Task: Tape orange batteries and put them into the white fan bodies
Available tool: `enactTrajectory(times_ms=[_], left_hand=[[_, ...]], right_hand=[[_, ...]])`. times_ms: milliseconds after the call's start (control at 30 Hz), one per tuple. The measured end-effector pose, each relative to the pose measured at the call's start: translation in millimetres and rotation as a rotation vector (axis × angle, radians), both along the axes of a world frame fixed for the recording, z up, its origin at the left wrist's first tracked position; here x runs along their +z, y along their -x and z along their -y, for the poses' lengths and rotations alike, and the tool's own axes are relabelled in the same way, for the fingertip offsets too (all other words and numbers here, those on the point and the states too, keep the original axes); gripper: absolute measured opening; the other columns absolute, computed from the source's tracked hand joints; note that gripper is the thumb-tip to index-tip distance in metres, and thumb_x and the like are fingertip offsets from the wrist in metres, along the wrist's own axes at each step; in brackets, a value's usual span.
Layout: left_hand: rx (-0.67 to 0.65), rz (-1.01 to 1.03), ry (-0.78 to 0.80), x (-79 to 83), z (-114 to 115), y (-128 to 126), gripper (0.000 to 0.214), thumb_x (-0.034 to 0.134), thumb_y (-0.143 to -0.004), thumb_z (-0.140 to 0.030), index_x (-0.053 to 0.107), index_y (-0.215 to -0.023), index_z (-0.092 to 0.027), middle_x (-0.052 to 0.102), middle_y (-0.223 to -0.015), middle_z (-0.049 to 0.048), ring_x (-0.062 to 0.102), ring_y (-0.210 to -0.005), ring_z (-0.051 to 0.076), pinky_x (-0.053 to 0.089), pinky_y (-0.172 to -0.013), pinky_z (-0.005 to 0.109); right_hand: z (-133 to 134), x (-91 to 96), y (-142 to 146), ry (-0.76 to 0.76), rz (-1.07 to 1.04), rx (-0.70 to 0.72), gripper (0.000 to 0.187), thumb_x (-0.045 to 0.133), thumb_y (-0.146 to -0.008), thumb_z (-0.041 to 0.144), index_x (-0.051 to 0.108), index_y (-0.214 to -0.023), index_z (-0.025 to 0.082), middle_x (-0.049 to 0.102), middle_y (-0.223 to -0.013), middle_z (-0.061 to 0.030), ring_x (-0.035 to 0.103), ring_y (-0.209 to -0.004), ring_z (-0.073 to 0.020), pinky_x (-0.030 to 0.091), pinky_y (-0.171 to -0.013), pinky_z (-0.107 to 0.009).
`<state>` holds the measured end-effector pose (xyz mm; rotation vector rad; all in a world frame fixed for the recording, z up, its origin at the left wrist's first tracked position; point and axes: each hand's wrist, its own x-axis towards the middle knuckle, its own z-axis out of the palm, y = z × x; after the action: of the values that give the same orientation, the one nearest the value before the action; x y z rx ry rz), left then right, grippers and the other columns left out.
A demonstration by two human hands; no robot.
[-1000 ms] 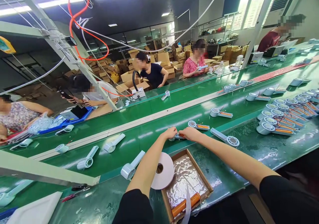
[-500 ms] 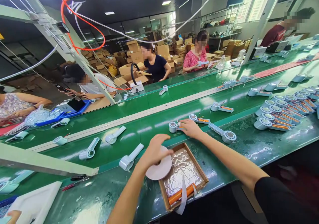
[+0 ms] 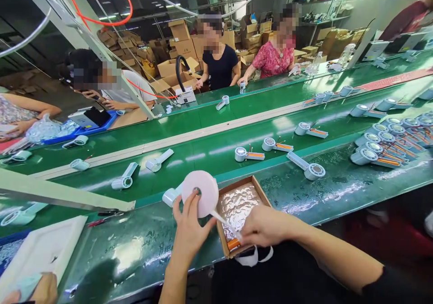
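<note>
A factory workshop built around an assembly line

This looks like a factory workshop for small manufactured goods. A long green line (image 3: 203, 154), divided by a pale strip (image 3: 189, 135), crosses the room, and near-identical light-blue plastic units (image 3: 240, 154) lie spaced along it, with more clustered on the table (image 3: 297, 195). People are posted along the far side, among them a person in a black top (image 3: 219, 67) and a person in a patterned pink-red top (image 3: 274, 60). A white metal frame (image 3: 61, 191) stands over the line. Cardboard boxes (image 3: 184, 47) pile up behind, near open shelves (image 3: 313, 20). Working supplies include a roll of white tape (image 3: 208, 184).
</note>
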<state>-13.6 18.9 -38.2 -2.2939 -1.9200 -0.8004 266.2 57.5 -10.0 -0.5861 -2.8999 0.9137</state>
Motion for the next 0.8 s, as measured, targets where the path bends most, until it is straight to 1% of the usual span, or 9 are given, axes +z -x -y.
enactTrajectory(times_ms=[67, 100, 167, 233, 333, 433, 600, 700, 800], left_hand=[[0.034, 0.125, 0.014, 3.8, 8.8, 4.4, 0.056, 0.071, -0.087, -0.037, 0.053, -0.139, -0.024, 0.055, -0.148, 0.0131, 0.033, -0.148, 0.040, 0.035, -0.120, 0.067], [0.050, 0.210, 0.031, 6.1, 14.0, 4.9, 0.053, 0.070, -0.088, -0.036, 0.053, -0.138, -0.026, 0.053, -0.148, 0.0122, 0.035, -0.148, 0.038, 0.043, -0.116, 0.063], [0.087, 0.404, 0.048, 11.5, 24.3, 1.7, 0.053, 0.072, -0.087, -0.037, 0.054, -0.136, -0.030, 0.049, -0.149, 0.0105, 0.037, -0.149, 0.035, 0.057, -0.105, 0.051], [0.116, 0.577, 0.054, 16.6, 32.7, -4.7, 0.058, 0.077, -0.083, -0.038, 0.053, -0.136, -0.032, 0.045, -0.150, 0.0098, 0.041, -0.147, 0.035, 0.062, -0.096, 0.043], [0.106, 0.705, 0.090, 20.2, 39.1, -13.5, 0.062, 0.079, -0.080, -0.038, 0.053, -0.136, -0.032, 0.043, -0.150, 0.0105, 0.051, -0.140, 0.034, 0.064, -0.093, 0.041], [0.098, 0.723, 0.094, 17.4, 39.0, -17.1, 0.059, 0.079, -0.080, -0.039, 0.055, -0.134, -0.031, 0.043, -0.151, 0.0110, 0.055, -0.136, 0.033, 0.063, -0.094, 0.041], [0.064, 0.716, 0.098, 7.8, 35.5, -18.9, 0.062, 0.078, -0.082, -0.037, 0.054, -0.139, -0.032, 0.042, -0.154, 0.0107, 0.052, -0.139, 0.033, 0.062, -0.098, 0.043], [0.031, 0.649, 0.113, 6.0, 34.3, -19.6, 0.060, 0.076, -0.086, -0.036, 0.053, -0.141, -0.032, 0.043, -0.153, 0.0105, 0.048, -0.142, 0.033, 0.062, -0.099, 0.043], [0.037, 0.512, 0.084, 8.0, 33.1, -18.0, 0.055, 0.074, -0.087, -0.034, 0.054, -0.139, -0.031, 0.048, -0.147, 0.0107, 0.045, -0.143, 0.033, 0.062, -0.097, 0.043]], right_hand=[[11.7, 0.2, -7.5, 0.006, 0.044, 0.146, 0.022, 0.062, -0.098, 0.037, 0.077, -0.085, 0.028, 0.076, -0.075, 0.0036, 0.060, -0.062, -0.0140, 0.028, -0.055, -0.027], [13.6, 0.2, -11.3, 0.019, 0.063, 0.165, 0.020, 0.064, -0.098, 0.040, 0.077, -0.088, 0.029, 0.076, -0.076, 0.0038, 0.062, -0.063, -0.0145, 0.028, -0.054, -0.027], [8.2, -0.4, -18.1, 0.037, 0.077, 0.085, 0.023, 0.064, -0.097, 0.047, 0.077, -0.094, 0.028, 0.076, -0.080, 0.0018, 0.065, -0.068, -0.0164, 0.032, -0.056, -0.026], [-4.8, -3.9, -21.5, -0.009, 0.106, -0.039, 0.024, 0.064, -0.097, 0.045, 0.076, -0.096, 0.024, 0.077, -0.085, -0.0030, 0.069, -0.077, -0.0196, 0.039, -0.062, -0.027], [-19.0, -15.7, -17.2, -0.147, 0.233, -0.067, 0.013, 0.069, -0.090, 0.030, 0.076, -0.094, 0.020, 0.078, -0.091, -0.0098, 0.072, -0.089, -0.0265, 0.046, -0.076, -0.032], [-16.5, -30.7, -4.7, -0.167, 0.333, -0.021, 0.014, 0.073, -0.084, 0.026, 0.076, -0.094, 0.018, 0.078, -0.091, -0.0123, 0.073, -0.091, -0.0294, 0.049, -0.079, -0.034], [-9.4, -47.1, 10.4, -0.204, 0.328, -0.104, 0.024, 0.062, -0.088, 0.020, 0.072, -0.110, 0.017, 0.075, -0.105, -0.0147, 0.072, -0.095, -0.0291, 0.052, -0.074, -0.032], [-17.0, -42.2, 5.7, -0.196, 0.307, -0.096, 0.024, 0.057, -0.091, 0.016, 0.070, -0.111, 0.017, 0.074, -0.109, -0.0142, 0.072, -0.096, -0.0267, 0.052, -0.077, -0.032], [-29.8, -23.3, -12.7, -0.044, 0.208, -0.183, 0.018, 0.057, -0.097, 0.027, 0.072, -0.099, 0.017, 0.075, -0.092, -0.0106, 0.070, -0.083, -0.0237, 0.051, -0.074, -0.031]])
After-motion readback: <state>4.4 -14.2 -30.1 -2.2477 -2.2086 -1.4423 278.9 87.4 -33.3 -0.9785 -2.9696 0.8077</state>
